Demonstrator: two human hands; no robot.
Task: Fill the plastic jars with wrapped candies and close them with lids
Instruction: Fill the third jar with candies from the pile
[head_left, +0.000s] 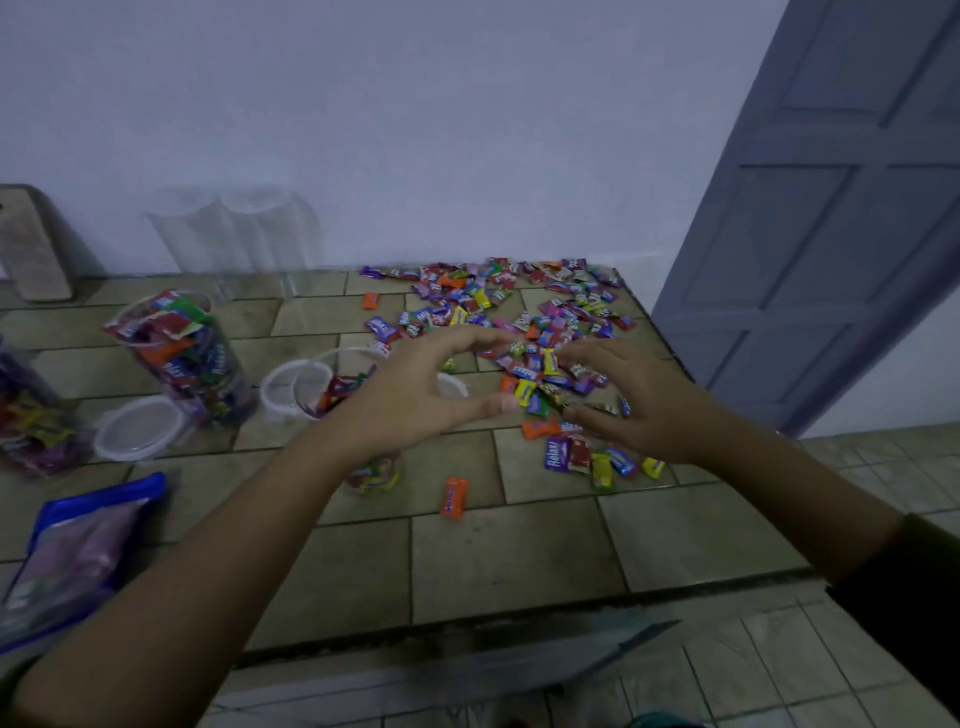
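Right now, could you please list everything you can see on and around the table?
loose candies: many, mixed colours, table's far right
single candy: one, orange, alone mid-table
filled jars: two, clear, one heaped at left, one cut off by the left edge
open jar: one, clear, few candies inside, under left hand
empty jars: two, clear, back by wall
lids: two, whitish, beside heaped jar and beside open jar
bag: one, blue, near left
board: one, pale, leaning on wall
door: one, grey-blue, right
table: one, tan tiles
left hand: empty, above open jar
right hand: fingers on loose candies
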